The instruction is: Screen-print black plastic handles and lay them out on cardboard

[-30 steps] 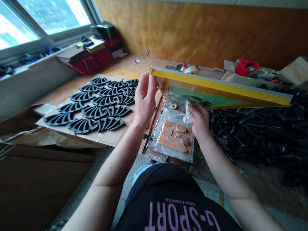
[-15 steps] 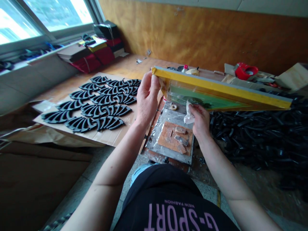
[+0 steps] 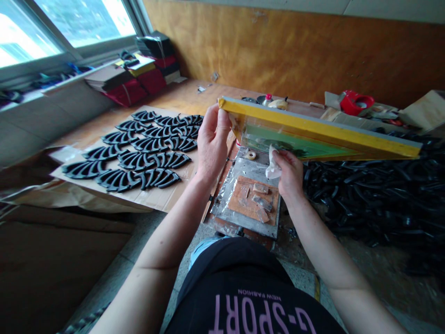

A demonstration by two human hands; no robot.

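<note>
A screen printing frame (image 3: 323, 127), edged in yellow with a green mesh, is tilted up over the bench. My left hand (image 3: 213, 139) grips its left corner between thumb and fingers. Below the mesh, my right hand (image 3: 290, 174) is closed on a crumpled white cloth (image 3: 273, 165), held close to the underside; whether it touches the mesh I cannot tell. Under the frame lies a grey base plate (image 3: 225, 204) with a brown board (image 3: 239, 204) on it, bearing several small clear blocks (image 3: 262, 202). A tape roll (image 3: 250, 154) rests near the plate's far edge.
To the left, several black fan-shaped pieces (image 3: 153, 144) lie in rows on cardboard (image 3: 153, 199). A large heap of black parts (image 3: 351, 199) fills the right side. Behind stand a red tape dispenser (image 3: 356, 102) and a red-capped bottle (image 3: 267, 99). Stacked bundles (image 3: 125, 88) sit by the window.
Almost nothing differs. The view has shifted very slightly, while both hands, the frame and the cloth keep nearly the same positions.
</note>
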